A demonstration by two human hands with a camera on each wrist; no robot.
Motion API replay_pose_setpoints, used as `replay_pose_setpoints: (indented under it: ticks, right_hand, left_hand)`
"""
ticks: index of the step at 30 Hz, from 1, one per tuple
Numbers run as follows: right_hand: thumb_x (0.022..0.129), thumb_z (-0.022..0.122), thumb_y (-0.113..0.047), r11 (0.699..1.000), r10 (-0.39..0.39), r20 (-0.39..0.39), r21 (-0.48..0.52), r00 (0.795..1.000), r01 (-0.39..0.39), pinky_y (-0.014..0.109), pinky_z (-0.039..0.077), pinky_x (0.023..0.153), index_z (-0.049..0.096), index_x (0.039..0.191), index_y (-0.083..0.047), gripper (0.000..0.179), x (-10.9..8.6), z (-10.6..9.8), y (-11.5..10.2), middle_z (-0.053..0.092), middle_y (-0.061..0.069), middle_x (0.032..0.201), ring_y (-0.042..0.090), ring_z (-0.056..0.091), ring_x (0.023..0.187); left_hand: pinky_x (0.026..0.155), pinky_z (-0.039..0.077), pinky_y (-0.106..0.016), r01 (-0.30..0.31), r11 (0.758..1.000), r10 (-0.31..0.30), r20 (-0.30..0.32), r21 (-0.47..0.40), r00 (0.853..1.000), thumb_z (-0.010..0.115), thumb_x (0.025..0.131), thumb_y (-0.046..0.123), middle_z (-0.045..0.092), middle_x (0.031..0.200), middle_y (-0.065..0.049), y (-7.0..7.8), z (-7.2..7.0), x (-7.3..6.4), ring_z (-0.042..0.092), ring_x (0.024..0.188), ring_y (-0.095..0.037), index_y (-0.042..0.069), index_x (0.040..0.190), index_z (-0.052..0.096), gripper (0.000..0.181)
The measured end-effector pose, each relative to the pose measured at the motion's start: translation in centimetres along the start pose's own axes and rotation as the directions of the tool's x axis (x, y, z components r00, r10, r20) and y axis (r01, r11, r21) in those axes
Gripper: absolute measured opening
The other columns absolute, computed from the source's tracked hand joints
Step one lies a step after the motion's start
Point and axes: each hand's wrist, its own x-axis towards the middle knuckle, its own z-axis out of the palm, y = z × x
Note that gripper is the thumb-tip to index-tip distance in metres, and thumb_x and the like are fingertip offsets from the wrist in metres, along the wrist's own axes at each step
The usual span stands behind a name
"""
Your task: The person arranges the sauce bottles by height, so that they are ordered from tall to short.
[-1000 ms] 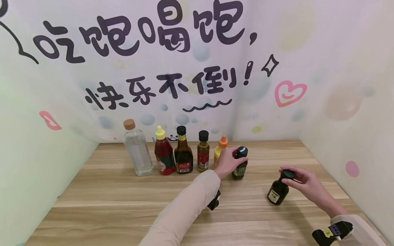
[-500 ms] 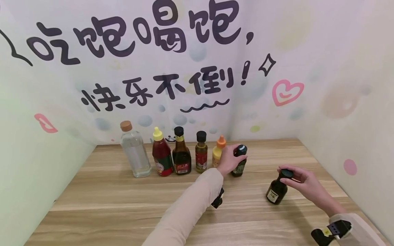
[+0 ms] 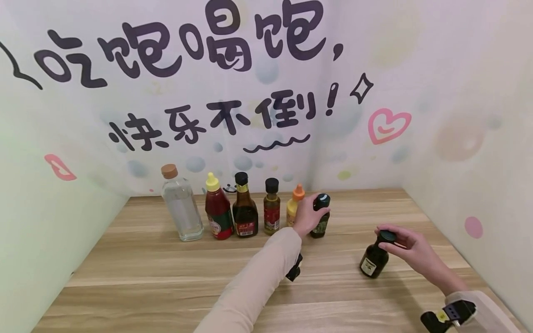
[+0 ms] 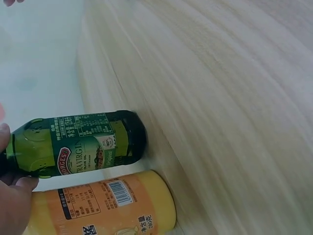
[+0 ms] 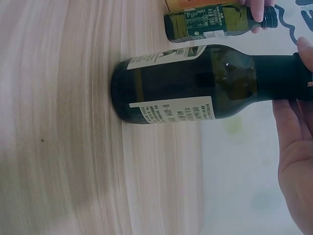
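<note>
At the right end of the row of bottles, my left hand (image 3: 307,215) grips the neck of a green olive oil bottle (image 4: 80,143). This bottle stands upright just right of a yellow squeeze bottle (image 4: 105,205) with an orange cap, which my hand partly covers in the head view. Nearer and further right, my right hand (image 3: 410,244) holds a dark glass bottle (image 3: 373,261) by its neck below the dark green cap. Its two pale labels show in the right wrist view, where the bottle (image 5: 168,85) stands on the wooden table.
Left of the yellow bottle stand a small sauce bottle (image 3: 272,210) with a black cap, a brown sauce bottle (image 3: 245,215), a red squeeze bottle (image 3: 218,215) and a tall clear bottle (image 3: 182,208). A printed cloth wall (image 3: 266,162) rises behind the table (image 3: 145,282).
My left hand has shifted the olive oil bottle slightly left, closer to the yellow squeeze bottle. My right hand keeps its hold on the dark bottle. The head view has shifted a little.
</note>
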Motion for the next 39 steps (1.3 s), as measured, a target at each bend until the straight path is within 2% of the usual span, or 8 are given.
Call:
replay_pose_setpoints:
  ticks: [5,11,20,25,32,39]
  right_hand:
    - [0.078,0.06,0.01,1.0,-0.006,-0.002,0.011,1.0,0.006,0.016,0.048,0.071,0.053,0.113,0.007,0.036,0.0,0.05,-0.21,0.062,-0.004,0.106,0.002,0.058,0.093]
    - [0.078,0.06,0.01,1.0,-0.005,-0.003,0.005,1.0,0.005,0.017,0.048,0.071,0.054,0.114,0.004,0.037,0.01,0.03,-0.22,0.062,-0.006,0.106,0.002,0.058,0.093]
    - [0.079,0.06,0.008,1.0,-0.004,-0.007,-0.005,1.0,0.004,0.016,0.048,0.071,0.054,0.114,0.002,0.036,-0.03,0.07,-0.15,0.062,-0.004,0.106,0.001,0.058,0.093]
    - [0.077,0.06,0.01,1.0,-0.018,-0.019,-0.002,1.0,0.018,0.017,0.048,0.07,0.054,0.114,0.004,0.038,-0.07,0.34,-0.09,0.061,-0.009,0.107,0.001,0.057,0.094]
    - [0.076,0.061,0.01,1.0,-0.018,-0.034,-0.02,0.999,0.017,0.016,0.048,0.071,0.053,0.115,0.005,0.04,-0.06,0.63,-0.42,0.06,-0.009,0.109,0.0,0.056,0.094]
    - [0.075,0.062,0.011,0.999,-0.025,-0.033,-0.031,0.999,0.024,0.017,0.048,0.069,0.051,0.117,0.007,0.043,-0.25,0.72,-0.49,0.057,-0.016,0.11,0.0,0.056,0.095]
  left_hand:
    - [0.084,0.044,-0.026,0.033,0.999,-0.033,0.018,0.027,0.999,0.066,0.08,0.012,0.059,0.111,-0.01,0.33,-0.18,0.03,0.056,0.1,-0.019,0.003,0.115,0.057,0.037]
    - [0.086,0.044,-0.029,0.075,0.997,-0.077,0.043,0.036,0.996,0.064,0.082,0.013,0.057,0.114,-0.01,0.75,-0.33,0.07,0.055,0.101,-0.021,0.004,0.119,0.054,0.04]
    - [0.086,0.044,-0.03,0.069,0.996,-0.072,0.053,0.049,0.996,0.062,0.083,0.013,0.057,0.114,-0.01,0.69,-0.32,0.04,0.054,0.101,-0.021,0.004,0.119,0.052,0.039]
    - [0.085,0.044,-0.029,0.06,0.997,-0.063,0.047,0.053,0.997,0.063,0.083,0.013,0.058,0.113,-0.01,0.52,-0.32,-0.02,0.055,0.1,-0.02,0.004,0.118,0.052,0.038]
    - [0.084,0.045,-0.028,0.068,0.995,-0.072,0.046,0.077,0.996,0.061,0.084,0.016,0.058,0.112,-0.01,0.38,-0.28,-0.02,0.056,0.099,-0.019,0.005,0.118,0.053,0.037]
    - [0.084,0.045,-0.029,0.06,0.995,-0.064,0.047,0.084,0.997,0.062,0.083,0.016,0.059,0.112,-0.01,0.38,-0.19,-0.04,0.056,0.098,-0.019,0.005,0.117,0.053,0.036]
